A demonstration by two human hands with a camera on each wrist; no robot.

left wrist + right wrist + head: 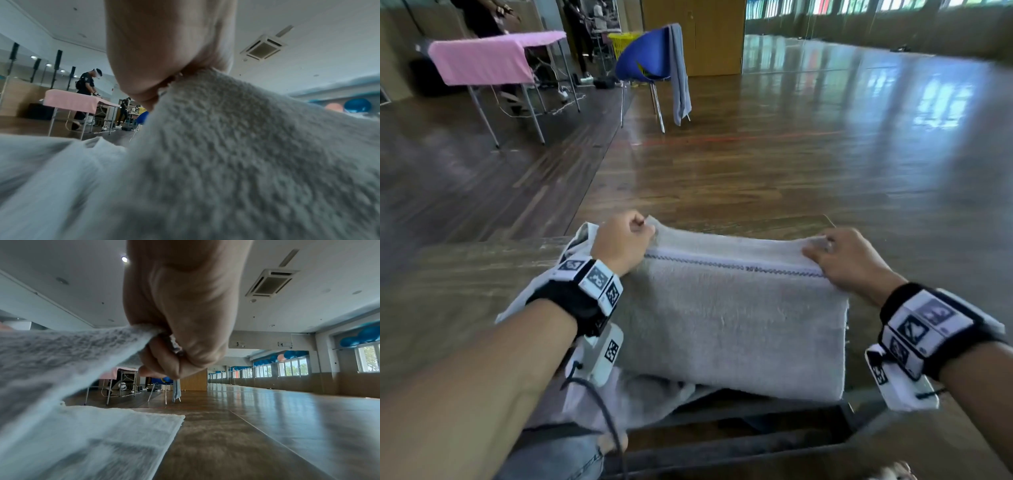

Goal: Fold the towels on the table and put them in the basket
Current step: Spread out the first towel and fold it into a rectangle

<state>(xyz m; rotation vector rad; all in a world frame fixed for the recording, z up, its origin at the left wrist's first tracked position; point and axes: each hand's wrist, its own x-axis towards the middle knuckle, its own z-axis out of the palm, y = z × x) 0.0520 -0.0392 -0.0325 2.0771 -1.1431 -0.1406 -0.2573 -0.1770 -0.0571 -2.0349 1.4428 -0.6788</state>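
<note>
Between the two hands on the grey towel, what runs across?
In the head view, the left hand and right hand each pinch a far corner of the grey towel. Between them lies only the towel's far edge and its dark stitched band.

The towel [732, 329] I hold is pale grey terry cloth, matt and nubbly, with a flat woven band and a darker stitched line near its far edge. Under it the counter [465, 274] looks like worn wood, dull and streaky. The floor [808, 154] is glossy wooden strip, mirroring the windows. The far chair [643, 56] has a smooth blue plastic shell on shiny metal legs, with a grey cloth [679, 75] draped over it.
</note>
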